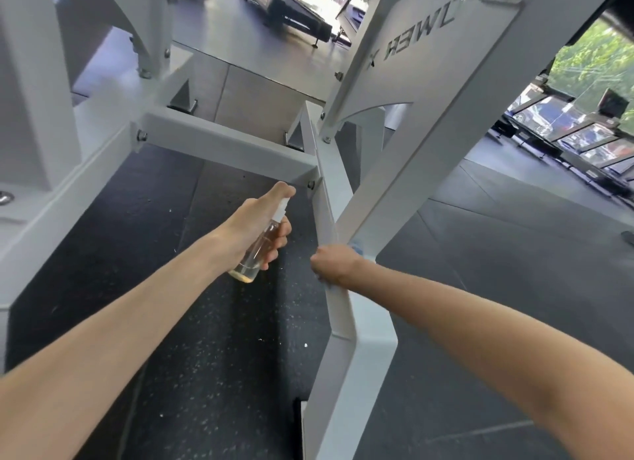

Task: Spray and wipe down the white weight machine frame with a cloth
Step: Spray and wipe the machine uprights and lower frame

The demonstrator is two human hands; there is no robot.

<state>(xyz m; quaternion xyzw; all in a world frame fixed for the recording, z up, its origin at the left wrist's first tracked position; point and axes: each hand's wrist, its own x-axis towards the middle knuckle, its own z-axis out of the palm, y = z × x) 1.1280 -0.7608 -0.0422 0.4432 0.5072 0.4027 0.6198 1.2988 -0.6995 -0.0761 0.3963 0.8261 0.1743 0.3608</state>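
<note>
Spray bottle [254, 256] in left grip [247, 222] — cloth [356, 246] under right grip [332, 264]

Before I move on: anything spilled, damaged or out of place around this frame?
No spill or damage shows. Only a few white bits lie on the black floor mat inside the white frame, possibly litter.

Black speckled rubber floor [219, 374] spread underneath, dotted with a few white specks [306, 345]. A pale wooden platform panel [260, 106] lay farther ahead. A dark, low machine [295, 13] stood at the far end. Slanted windows [583, 140] lined the right side, with green trees [597, 58] beyond them.
</note>
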